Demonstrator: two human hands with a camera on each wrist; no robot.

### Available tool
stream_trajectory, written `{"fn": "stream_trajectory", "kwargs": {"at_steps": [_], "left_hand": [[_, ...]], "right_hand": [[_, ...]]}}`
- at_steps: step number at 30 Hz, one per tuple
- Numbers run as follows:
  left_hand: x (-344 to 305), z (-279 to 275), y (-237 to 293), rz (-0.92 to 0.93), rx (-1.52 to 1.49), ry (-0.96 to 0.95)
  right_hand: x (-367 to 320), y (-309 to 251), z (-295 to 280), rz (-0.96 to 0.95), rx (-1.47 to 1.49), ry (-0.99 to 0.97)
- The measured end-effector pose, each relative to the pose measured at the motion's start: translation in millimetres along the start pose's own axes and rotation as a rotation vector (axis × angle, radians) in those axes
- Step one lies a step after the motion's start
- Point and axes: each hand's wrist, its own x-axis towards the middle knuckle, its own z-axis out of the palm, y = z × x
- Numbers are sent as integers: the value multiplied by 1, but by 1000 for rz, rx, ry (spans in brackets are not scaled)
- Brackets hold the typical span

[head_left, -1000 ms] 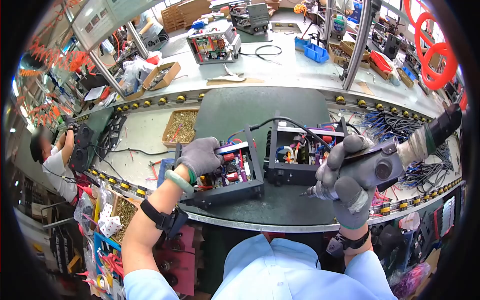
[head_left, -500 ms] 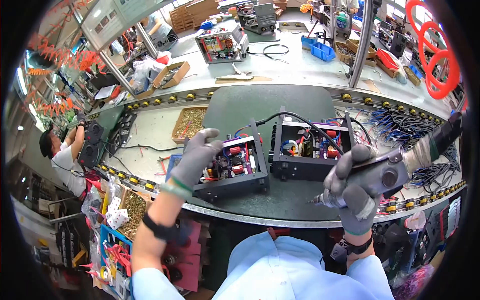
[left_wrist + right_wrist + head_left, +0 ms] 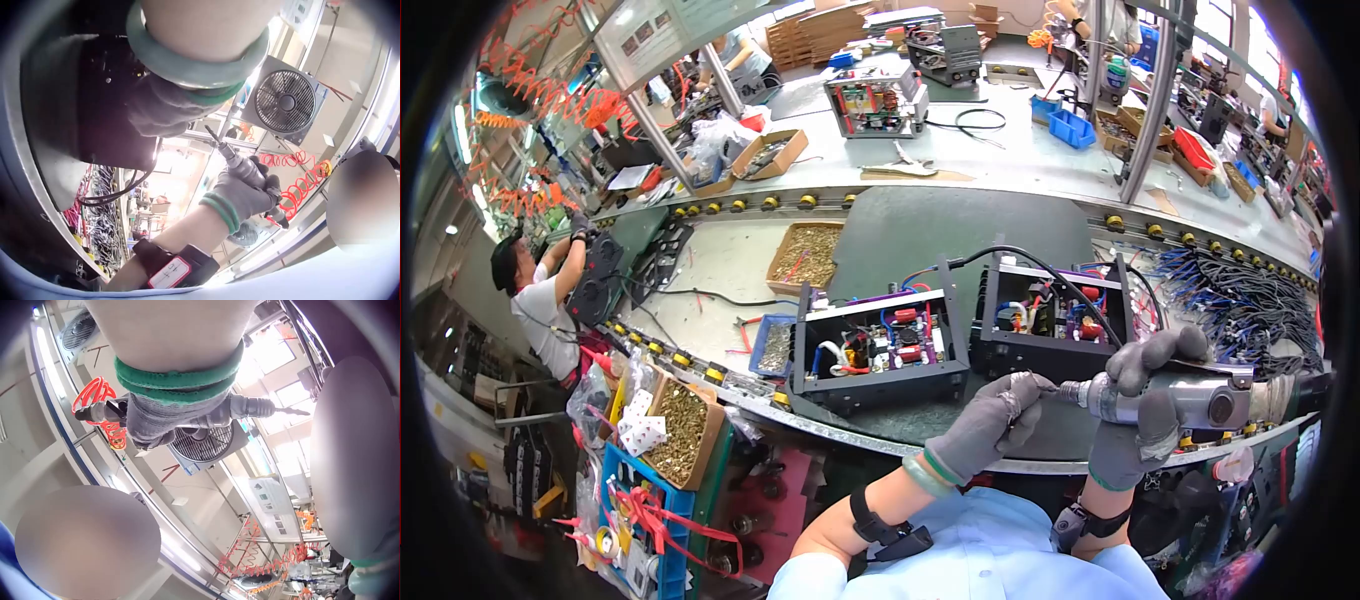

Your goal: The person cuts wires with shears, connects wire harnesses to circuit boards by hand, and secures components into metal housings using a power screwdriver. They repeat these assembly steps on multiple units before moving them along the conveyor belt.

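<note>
My gloved right hand point(image 3: 1135, 420) grips a grey power driver point(image 3: 1185, 400), its bit pointing left; the right wrist view also shows this hand point(image 3: 165, 415) round the driver point(image 3: 250, 407). At the bit's tip is my gloved left hand point(image 3: 985, 430), fingers bent and fingertips close together; any small part between them cannot be made out. In the left wrist view, the bit point(image 3: 212, 133) is beside the left hand point(image 3: 162, 106). Behind the hands stand two open black chassis, left point(image 3: 880, 385) and right point(image 3: 1050, 355), with wires and boards inside.
A box of small metal parts point(image 3: 805, 255) and a blue bin point(image 3: 773, 345) lie left of the chassis. Cables point(image 3: 1240, 300) are piled at the right. Another parts box point(image 3: 685, 430) stands at front left. A person point(image 3: 545, 300) works at far left.
My left hand has left the left chassis and moved right to the driver's tip. The driver has turned nearly level. The chassis appear further right in the shifted head view.
</note>
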Motion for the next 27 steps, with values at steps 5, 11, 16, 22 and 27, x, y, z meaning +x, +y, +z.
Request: {"fn": "stream_trajectory", "kwargs": {"at_steps": [5, 11, 16, 22, 27], "left_hand": [[21, 7, -13, -41, -27, 108], [20, 5, -17, -69, -126, 130], [20, 19, -9, -76, -9, 158], [24, 12, -13, -10, 81, 84], [29, 20, -8, 0, -19, 178]], "right_hand": [[-3, -8, -29, -40, -8, 20], [-7, -12, -26, 30, -26, 205], [-8, -9, -32, 60, -20, 194], [-9, -8, -30, 66, -82, 191], [-15, 4, -46, 16, 13, 111]]}}
